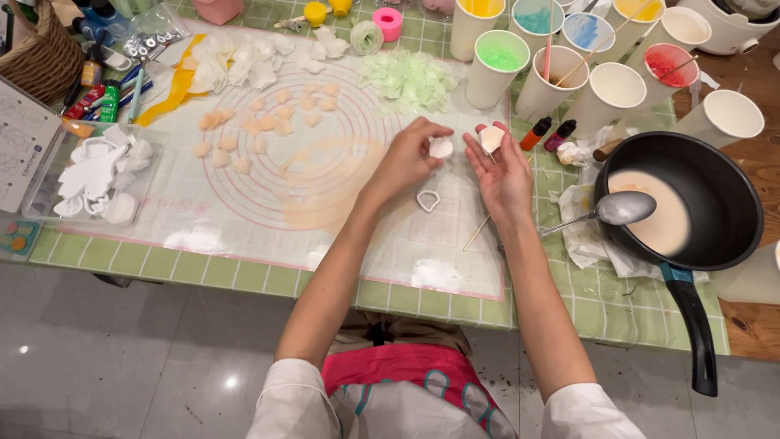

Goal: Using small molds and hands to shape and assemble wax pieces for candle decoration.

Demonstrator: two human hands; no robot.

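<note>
Honestly, left hand (406, 158) pinches a white petal (440, 147), right hand (504, 167) fingers clamp another petal (491, 138); I'd press gently, they look soft.

1. Both arms reach from the near edge toward the middle of the scene, and the forearms are bare, with white sleeves pushed up at the elbows.
2. The left hand (409, 158) is turned with its back up, the wrist a little bent, and the fingers are curled together so that the thumb and the fingertips pinch closed at its right side.
3. The right hand (504, 167) shows its palm up and toward the left, the fingers are loosely bent, and the thumb meets the first fingers at the far end.
4. The two hands are close beside each other but do not touch.
</note>
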